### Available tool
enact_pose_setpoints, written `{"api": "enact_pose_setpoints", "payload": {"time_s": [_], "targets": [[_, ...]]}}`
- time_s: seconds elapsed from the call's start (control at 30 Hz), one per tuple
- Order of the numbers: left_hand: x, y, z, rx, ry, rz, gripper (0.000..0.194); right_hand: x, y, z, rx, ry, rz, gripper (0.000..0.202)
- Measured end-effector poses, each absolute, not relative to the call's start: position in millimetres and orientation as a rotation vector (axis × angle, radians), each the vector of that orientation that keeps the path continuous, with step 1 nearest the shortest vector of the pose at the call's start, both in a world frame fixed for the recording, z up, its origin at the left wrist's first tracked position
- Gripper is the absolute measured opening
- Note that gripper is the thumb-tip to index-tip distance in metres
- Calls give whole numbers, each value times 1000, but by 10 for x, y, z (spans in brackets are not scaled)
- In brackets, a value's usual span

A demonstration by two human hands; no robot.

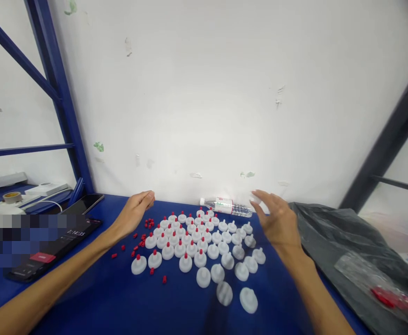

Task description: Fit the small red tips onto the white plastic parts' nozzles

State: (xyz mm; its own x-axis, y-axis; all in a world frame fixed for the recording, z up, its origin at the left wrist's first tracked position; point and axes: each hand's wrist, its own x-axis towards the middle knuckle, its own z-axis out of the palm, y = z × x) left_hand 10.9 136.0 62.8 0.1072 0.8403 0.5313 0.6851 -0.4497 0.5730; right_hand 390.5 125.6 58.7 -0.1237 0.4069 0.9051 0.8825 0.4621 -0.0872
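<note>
between the grips, many white caps [185, 264] are topped with red tips [185, 256], many are not; left hand [137, 211] is curled, right hand [279, 218] parted, anything held cannot be told.

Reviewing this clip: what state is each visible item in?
Left hand: closed, contents hidden
Right hand: thumb and forefinger apart, contents unclear
Red-tipped white pieces: standing, tips on
Bare white pieces: no red tips
Loose red tips: scattered
Bottle: on its side, cap on
Nearer phone: screen lit
Farther phone: screen dark
Clear bag: crumpled, red pieces inside
Dark sheet: creased
Tape roll: lying flat
</note>
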Motion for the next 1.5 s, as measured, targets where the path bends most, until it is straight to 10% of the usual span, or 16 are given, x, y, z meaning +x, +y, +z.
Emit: {"api": "enact_pose_setpoints", "payload": {"time_s": [0.8,1.5], "targets": [[-146,1632,299,2599,1934,575,24,4135,1269,484,-1507,-2242,465,12],[-83,1577,278,2533,1859,410,15,3655,1169,489,-1281,-2251,123,33]]}}
